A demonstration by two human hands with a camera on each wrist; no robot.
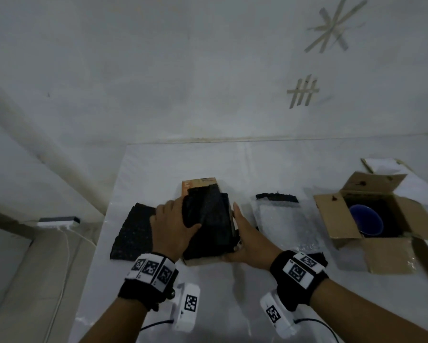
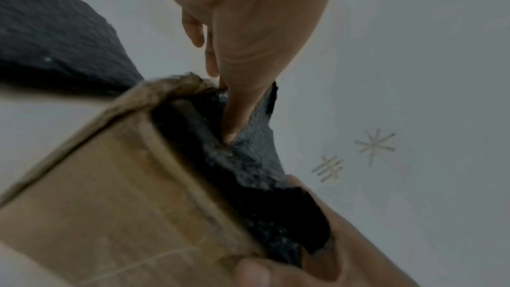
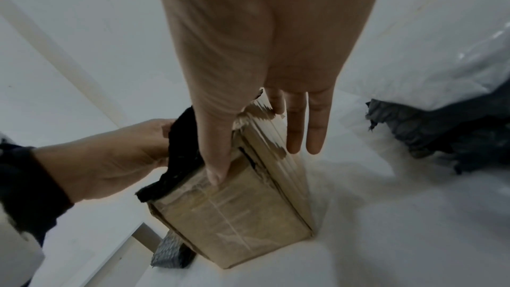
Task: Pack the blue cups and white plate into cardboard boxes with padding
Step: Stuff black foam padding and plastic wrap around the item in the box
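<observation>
The white-covered worktop filled the lower half of the head view. At the right edge of the frame an open cardboard box sat with its flaps spread, a blue cup lying inside on dark padding. Just left of that box lay a sheet of bubble wrap with a dark foam piece at its far end. In the centre stood a narrower box, stuffed with black foam padding. A loose foam mat lay flat at centre left, partly under the left wrist. The left hand held the padding, its grip curled over the foam's left edge with the thumb pressed into it. The right hand steadied the narrower box from the right, thumb on its near face and fingers straight along its side. No white plate could be made out.
</observation>
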